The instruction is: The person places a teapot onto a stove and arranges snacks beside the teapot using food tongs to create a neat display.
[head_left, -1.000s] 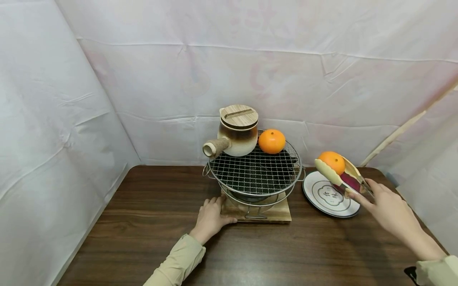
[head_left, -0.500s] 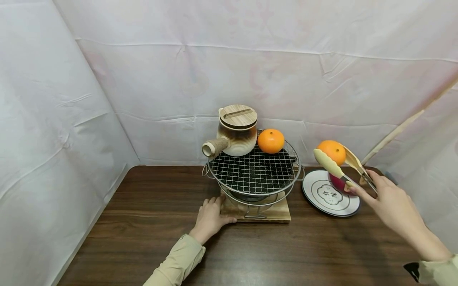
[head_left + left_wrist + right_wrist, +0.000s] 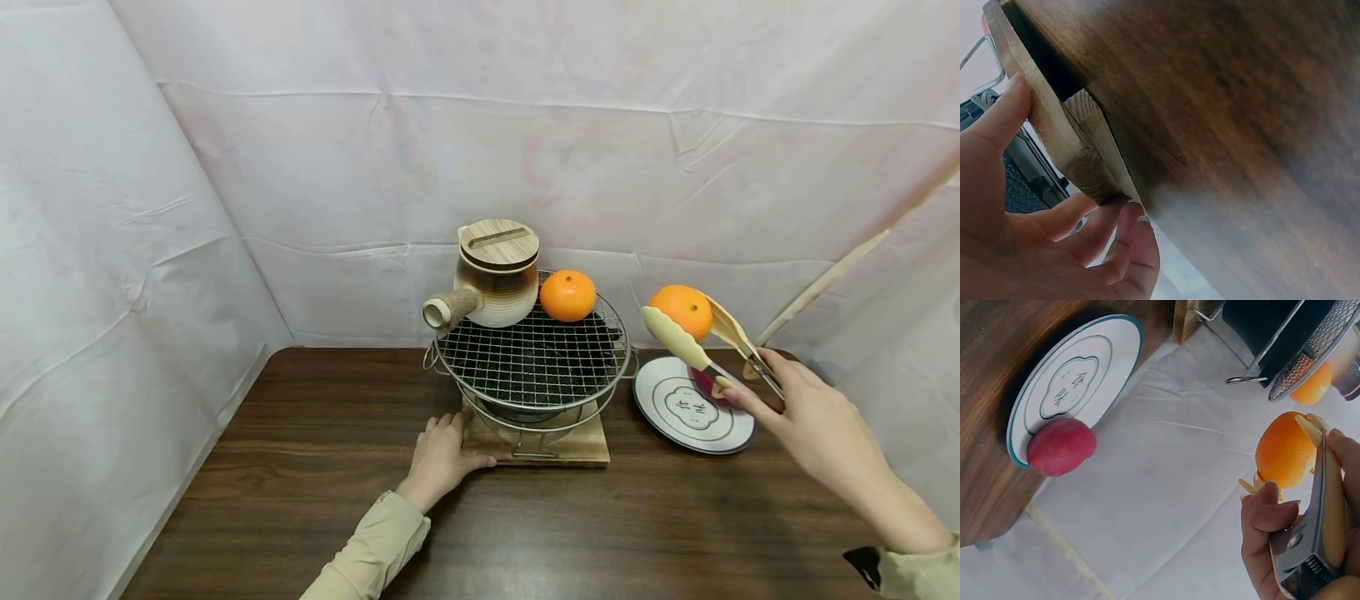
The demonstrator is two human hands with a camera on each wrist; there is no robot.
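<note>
**Round orange fruit held up in cream-tipped metal tongs**

The person's right hand has its thumb and fingers around the tongs, whose tips clasp the fruit in the air, ahead and to the left of that hand. Left of and below it, a white, dark-rimmed round plate lies on the dark brown wooden worktop, bearing a deep-pink rounded object.

The left hand grips the near left corner of a flat, pale wooden board, thumb along the front edge. Above that hand, to its right, a round metal grill with a wire-mesh top carries a brown-and-cream pot with a wooden lid, a second orange fruit beside it.
</note>
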